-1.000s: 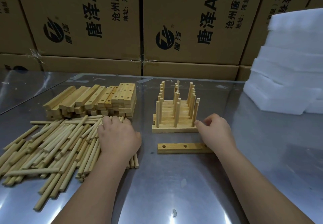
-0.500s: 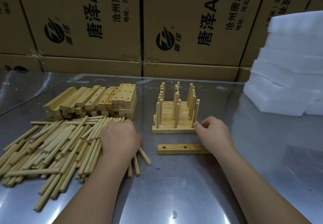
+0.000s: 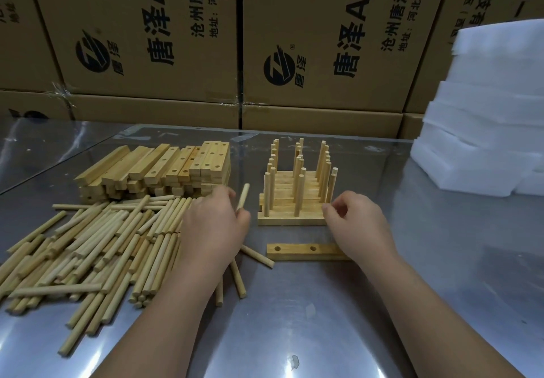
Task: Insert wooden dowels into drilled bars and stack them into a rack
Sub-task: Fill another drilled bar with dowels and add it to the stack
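Observation:
A rack (image 3: pixel 293 219) of stacked drilled bars with several upright dowels stands mid-table. In front of it lies a loose drilled bar (image 3: pixel 294 252) with two holes showing; its right end is hidden under my right hand (image 3: pixel 359 224). That hand's fingers are loosely curled at the rack's front right corner and hold nothing I can see. My left hand (image 3: pixel 212 230) hovers at the right edge of the dowel pile (image 3: pixel 97 239) and pinches one dowel (image 3: pixel 243 196), which points up and away just left of the rack.
A stack of drilled bars (image 3: pixel 153 171) sits behind the dowel pile. A few stray dowels (image 3: pixel 256 255) lie by my left wrist. White foam blocks (image 3: pixel 482 142) are piled at the right. Cardboard boxes (image 3: pixel 323 38) wall off the back of the steel table (image 3: pixel 294 318).
My left hand has lifted one dowel out of the pile and shifted right toward the rack. A few dowels rolled loose near it. My right hand stayed by the rack's corner.

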